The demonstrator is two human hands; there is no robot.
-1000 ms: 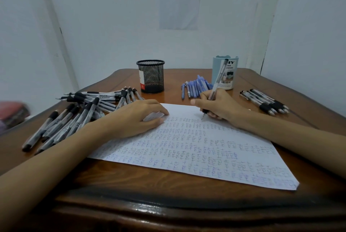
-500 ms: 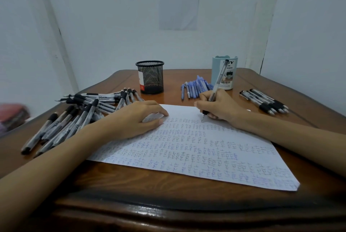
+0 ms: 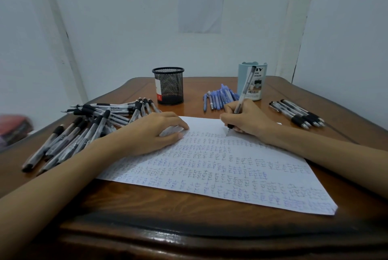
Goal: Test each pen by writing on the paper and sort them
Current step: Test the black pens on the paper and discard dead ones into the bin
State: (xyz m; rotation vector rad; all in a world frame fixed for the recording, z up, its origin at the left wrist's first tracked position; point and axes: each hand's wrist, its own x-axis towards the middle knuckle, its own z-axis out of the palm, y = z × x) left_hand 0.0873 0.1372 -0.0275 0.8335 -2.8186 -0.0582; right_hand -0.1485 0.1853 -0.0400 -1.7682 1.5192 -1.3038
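1. Head view: the right hand [image 3: 245, 119] grips a clear pen [image 3: 243, 94], tip on the paper [image 3: 231, 167], which lies mid-tabletop [image 3: 147, 203].
2. The left hand [image 3: 155, 133] rests relaxed on the sheet's far left corner, holding nothing.
3. A heap of pens [image 3: 84, 129] lies at the left edge.
4. Risk: the sheet is crowded, so a faint test mark may be misjudged. The left forearm, just beside the heap, could roll pens off.
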